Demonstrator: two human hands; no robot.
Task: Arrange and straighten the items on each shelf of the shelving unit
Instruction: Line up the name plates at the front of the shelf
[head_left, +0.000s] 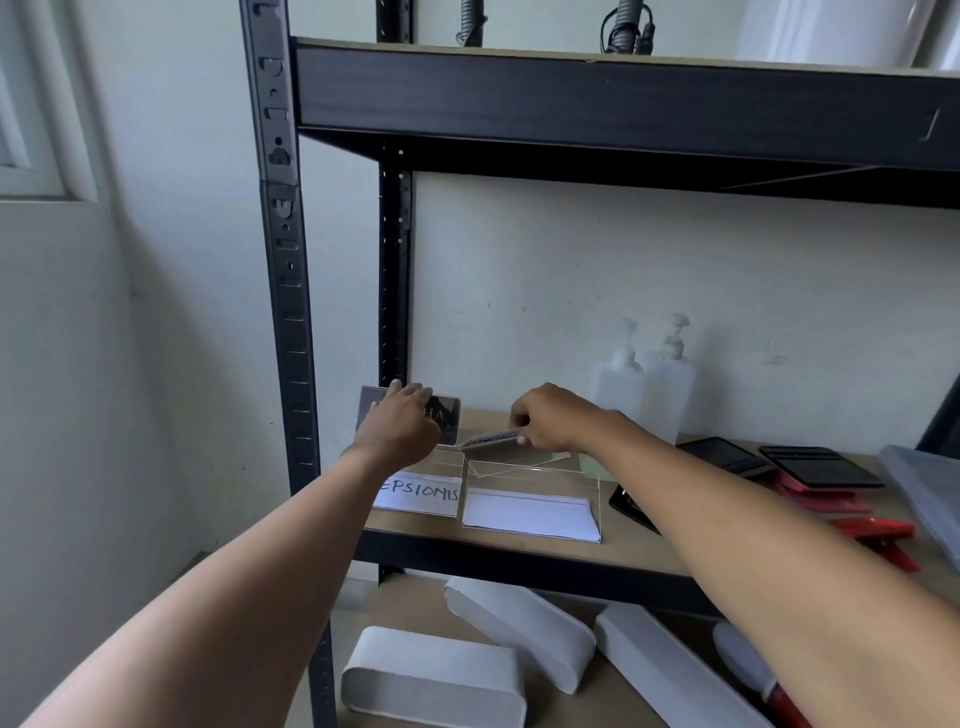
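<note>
Left hand (402, 421) steadying the dark sign (410, 415) upright, fingers curled over its top, I pinch a clear sign holder (491, 439) in my right hand (550, 418), tilted, seemingly to line it up.

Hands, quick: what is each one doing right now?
Left hand: grips the top of the dark sign holder standing at the back.
Right hand: pinches a tilted clear sign holder by its edge.
</note>
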